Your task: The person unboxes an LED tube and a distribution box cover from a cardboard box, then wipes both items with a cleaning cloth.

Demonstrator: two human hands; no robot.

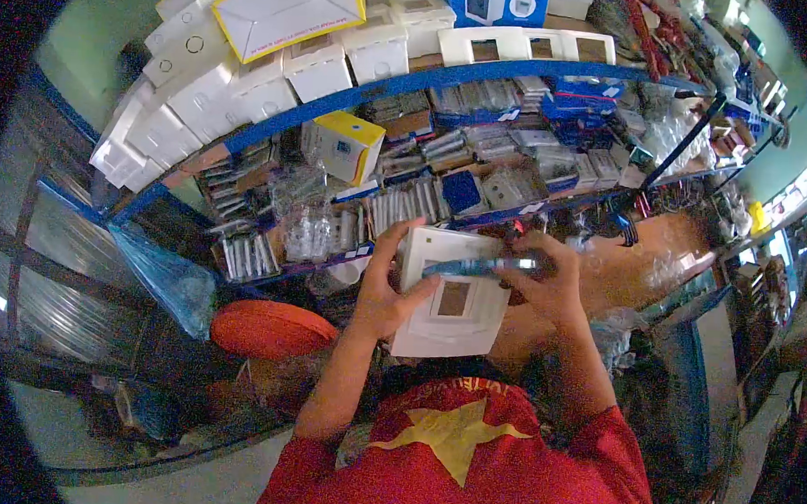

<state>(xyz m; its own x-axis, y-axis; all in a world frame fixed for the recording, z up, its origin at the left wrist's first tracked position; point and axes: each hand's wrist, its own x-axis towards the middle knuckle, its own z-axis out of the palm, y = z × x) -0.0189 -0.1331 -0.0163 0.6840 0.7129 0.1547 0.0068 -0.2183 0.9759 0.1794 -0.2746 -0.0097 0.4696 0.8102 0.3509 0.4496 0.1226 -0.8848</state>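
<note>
A white plastic panel or box (454, 332) with a square cutout is held up in front of my chest. My left hand (386, 292) is closed around its left edge, with the thumb on the front face. My right hand (548, 278) is closed on the right end of a shiny blue strip (476, 267), which lies across the panel above the cutout. Blur hides exactly what kind of strip it is. Whether the strip touches the panel I cannot make out.
A blue-edged shelf (394, 85) carries several white boxes (317, 68). Below it, a rack holds plastic-wrapped parts (406, 206) and a yellow-and-white carton (345, 147). A red round lid or stool (272, 329) is at left; a brown work surface (641, 255) lies to the right.
</note>
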